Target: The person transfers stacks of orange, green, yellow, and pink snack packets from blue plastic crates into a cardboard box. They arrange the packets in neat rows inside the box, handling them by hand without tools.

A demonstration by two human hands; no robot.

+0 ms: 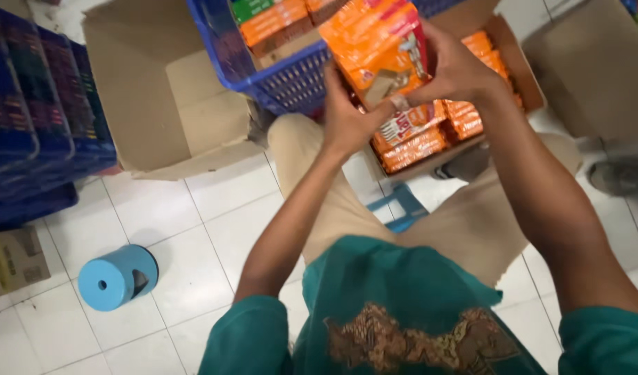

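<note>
Stack of orange foil-wrapped biscuit packets (378,45) held up between both hands, above the open brown cardboard carton (524,66) of like packets. Left hand (350,125) clasps the lower near edge, thumb on the face; right hand (458,69) wraps the far side. Likely light; slick wrap, brittle contents. Best held by the flat sides, squeezed gently. Blue plastic basket (263,80) just beside.

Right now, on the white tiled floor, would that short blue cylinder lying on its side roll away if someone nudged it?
Probably yes: the short blue cylinder lies on its curved side on smooth white floor tiles, so a sideways nudge would likely set it rolling. A notch cut in its wall may make it wobble or stop early. With its hole in the end, it looks fairly light, though that is uncertain.
</note>
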